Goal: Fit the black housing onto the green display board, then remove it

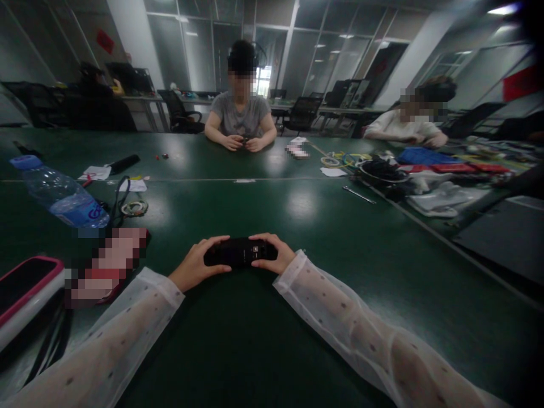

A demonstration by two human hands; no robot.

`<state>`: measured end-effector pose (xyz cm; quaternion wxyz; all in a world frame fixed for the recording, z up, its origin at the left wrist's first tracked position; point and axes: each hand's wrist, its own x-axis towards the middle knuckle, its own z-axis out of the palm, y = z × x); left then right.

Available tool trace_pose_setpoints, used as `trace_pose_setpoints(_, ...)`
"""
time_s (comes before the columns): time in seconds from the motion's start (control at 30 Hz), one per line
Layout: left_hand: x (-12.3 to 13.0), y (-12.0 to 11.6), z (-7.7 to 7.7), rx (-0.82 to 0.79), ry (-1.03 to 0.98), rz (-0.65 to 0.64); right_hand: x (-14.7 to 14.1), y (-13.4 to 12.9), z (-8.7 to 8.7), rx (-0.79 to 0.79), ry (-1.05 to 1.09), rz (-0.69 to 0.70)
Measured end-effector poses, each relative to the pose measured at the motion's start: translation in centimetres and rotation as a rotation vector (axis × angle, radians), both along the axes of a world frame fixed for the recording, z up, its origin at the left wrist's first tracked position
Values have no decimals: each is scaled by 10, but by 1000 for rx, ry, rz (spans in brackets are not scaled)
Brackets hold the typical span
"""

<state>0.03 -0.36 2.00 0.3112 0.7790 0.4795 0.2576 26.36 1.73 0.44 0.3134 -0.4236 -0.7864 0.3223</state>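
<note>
Both my hands hold a black, rounded, oblong object (240, 252) lying lengthwise between them at the middle of the green table. Small pale print shows on its right half; its exact kind I cannot make out. My left hand (204, 260) grips the left end, thumb at the near side and fingers over the far side. At the right end, my right hand (272, 254) holds it the same way. Sheer white sleeves with dark dots cover both forearms.
On the left are a tilted plastic water bottle (63, 192), a red-edged phone (113, 263), a pink-and-white device (29, 289) and a bracelet (134, 208). A wrench (359, 195) lies right, near cables and a blue cloth (427, 156). Two people sit across the green table (340, 243).
</note>
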Motion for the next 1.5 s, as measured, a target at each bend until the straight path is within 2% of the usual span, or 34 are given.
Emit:
trace_pose_setpoints(0.23, 1, -2, 1, -23, 38, 18, 1, 1, -2, -29, -12, -5)
trace_pose_setpoints(0.57, 0, 2, -6, 34, 0, -1, 0, 0, -6, -33, 36, -50)
trace_pose_setpoints(0.73, 1, 1, -4, 72, -31, 4, -1, -1, -6, -9, 36, -52)
trace_pose_setpoints(0.97, 3, 2, -6, 181, 28, -4, -2, 1, -8, 139, -17, -67)
trace_pose_setpoints(1.5, 2, 5, -9, 127, 54, -14, -4, 0, -6, 135, -43, -95)
